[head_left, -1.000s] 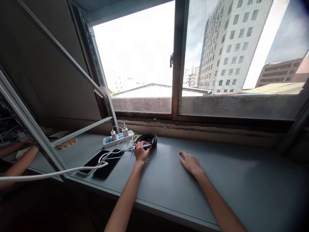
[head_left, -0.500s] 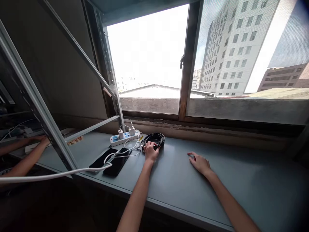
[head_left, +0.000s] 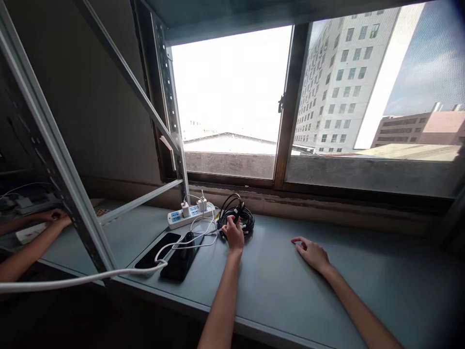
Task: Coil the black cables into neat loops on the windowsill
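My left hand (head_left: 234, 234) is closed on part of a black cable (head_left: 238, 209), with a loop of it raised above the rest. Beneath and behind those fingers lies a coil of black cable (head_left: 248, 221) on the grey-blue shelf (head_left: 269, 286). My right hand (head_left: 314, 254) rests on the shelf surface to the right, fingers loosely stretched and holding nothing. Left of the coil, two black phones lie side by side, a nearer phone (head_left: 178, 269) and a farther phone (head_left: 154, 257), with white charging cables (head_left: 192, 243) running over them.
A white power strip (head_left: 178, 222) with plugged-in chargers (head_left: 202, 204) stands near the window sill. Metal shelf posts (head_left: 69, 160) and a thick white cable (head_left: 83, 280) cross the left side. Beyond them another person's arms (head_left: 39, 242) reach over a work surface. A window (head_left: 278, 160) rises behind.
My left hand has drawn part of the black cable up from the coil, so a loop now stands above it. My right hand stays resting on the shelf. The view has shifted slightly.
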